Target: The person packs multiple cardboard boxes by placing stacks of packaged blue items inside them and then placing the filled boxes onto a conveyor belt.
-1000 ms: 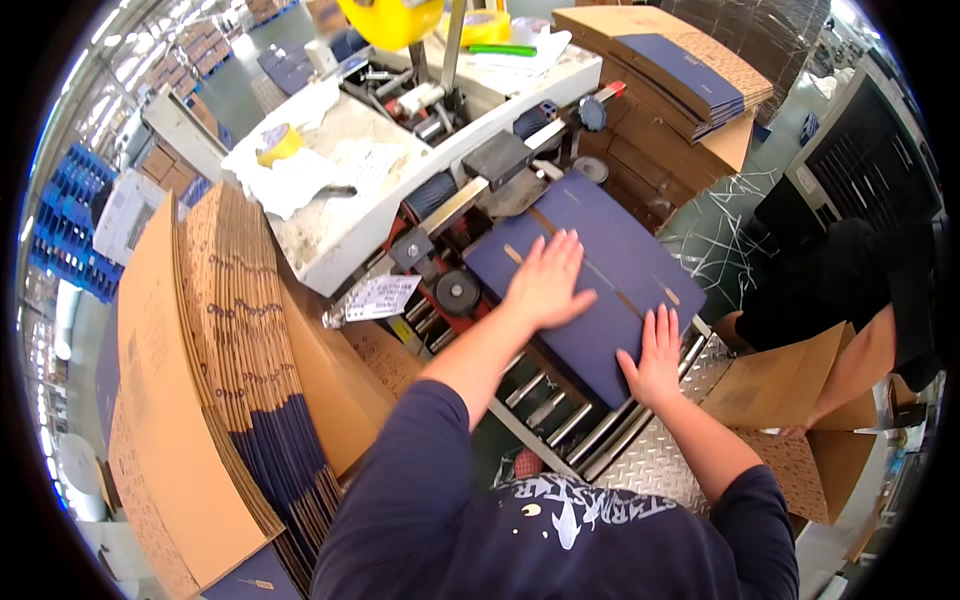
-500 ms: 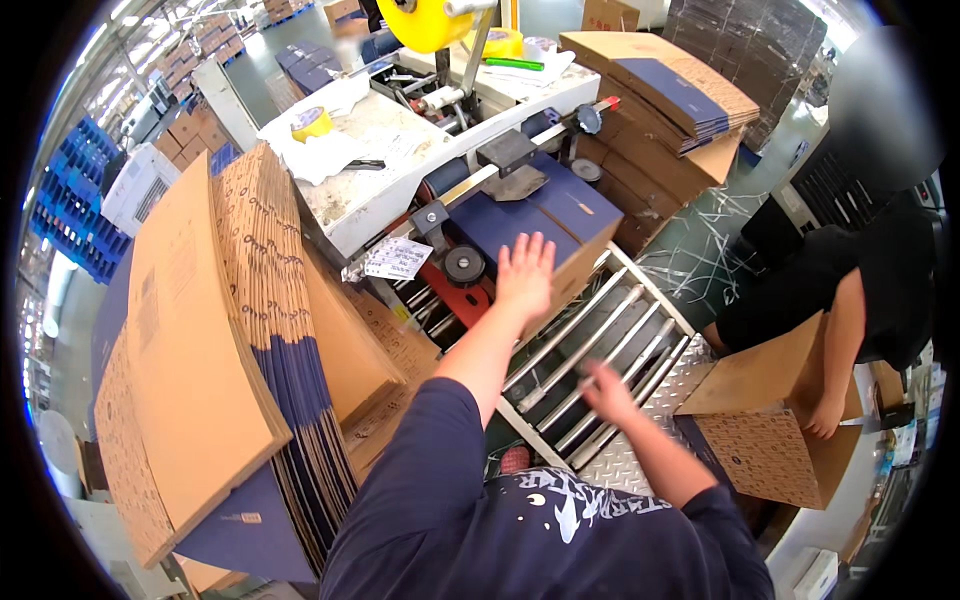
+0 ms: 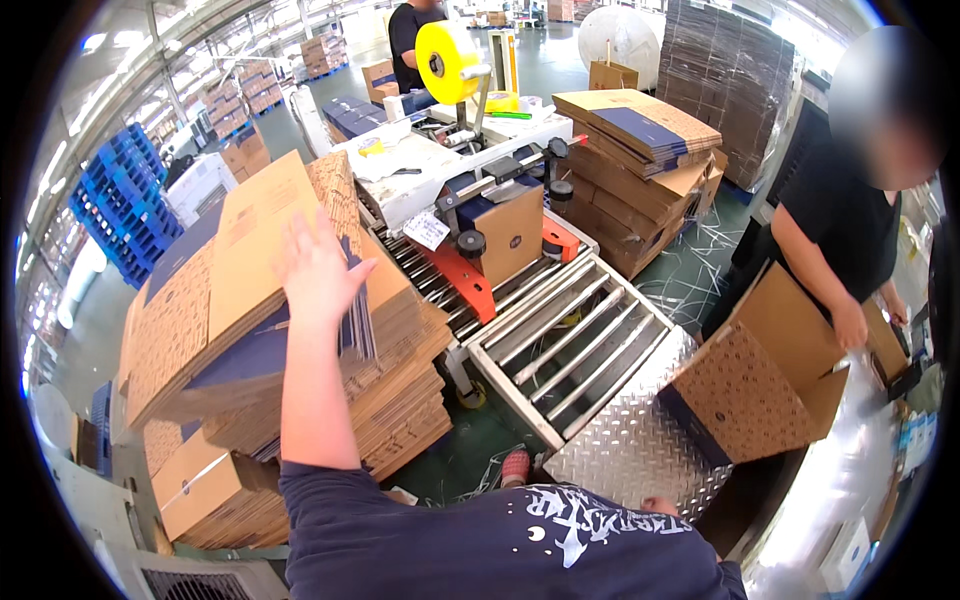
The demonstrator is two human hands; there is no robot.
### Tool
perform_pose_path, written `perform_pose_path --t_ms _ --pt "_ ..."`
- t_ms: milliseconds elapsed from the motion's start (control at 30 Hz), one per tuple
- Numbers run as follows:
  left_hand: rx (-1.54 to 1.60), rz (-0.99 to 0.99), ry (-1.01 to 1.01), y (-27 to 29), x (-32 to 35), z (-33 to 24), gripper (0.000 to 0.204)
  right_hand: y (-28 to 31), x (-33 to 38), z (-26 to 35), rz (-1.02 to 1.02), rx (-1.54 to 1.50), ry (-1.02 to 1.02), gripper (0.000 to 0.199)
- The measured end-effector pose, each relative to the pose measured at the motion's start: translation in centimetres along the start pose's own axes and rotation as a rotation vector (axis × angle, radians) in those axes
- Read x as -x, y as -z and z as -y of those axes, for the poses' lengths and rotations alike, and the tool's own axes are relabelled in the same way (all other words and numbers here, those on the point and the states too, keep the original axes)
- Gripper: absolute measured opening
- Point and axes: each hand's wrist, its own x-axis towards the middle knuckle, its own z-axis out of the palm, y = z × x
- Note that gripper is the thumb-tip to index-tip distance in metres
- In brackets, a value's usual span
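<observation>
My left hand [image 3: 318,268] is stretched out with its fingers spread, over the stack of flattened cartons [image 3: 258,225] on the left. Whether it touches them I cannot tell. Low in front of my body, my right hand [image 3: 658,505] shows only in part, and its fingers are hidden. A closed brown and blue box [image 3: 513,240] sits in the carton-taping machine [image 3: 420,190], between the black side wheels and orange-red guides. Metal rollers [image 3: 570,345] run from the machine toward me, with a ridged steel plate [image 3: 630,450] at their near end.
On the right a co-worker [image 3: 840,220] has a hand at an open carton [image 3: 750,385]. More flat cartons [image 3: 640,130] are piled beyond the machine. A large yellow tape roll [image 3: 447,62] stands above it. White strapping scraps [image 3: 690,265] litter the floor. Blue pallets [image 3: 120,205] stand far left.
My left hand has left the box and swung left to the flattened cartons. My right hand has drawn back from the rollers toward my body. The view has tilted up.
</observation>
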Motion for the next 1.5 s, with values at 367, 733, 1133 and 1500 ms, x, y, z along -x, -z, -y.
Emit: perform_pose_path --t_ms 367,733,1133,1500 --pt "0.218 -0.120 0.038 6.7 7.6 6.8 0.029 -4.9 11.7 -2.1 0.104 -0.166 0.142 0.035" --pt "1.039 -0.710 -1.402 34.4 16.9 -16.3 0.013 19.3 22.5 15.5 -0.256 -0.986 0.806 0.038" --pt "1.467 -0.011 -1.120 17.2 10.2 -34.9 0.036 17.6 23.4 21.6 -0.033 -1.152 0.606 0.055" --pt "1.752 0.761 -0.475 1.0 3.7 -35.9 0.075 24.1 23.2 22.3 -0.519 -0.699 0.351 0.026"
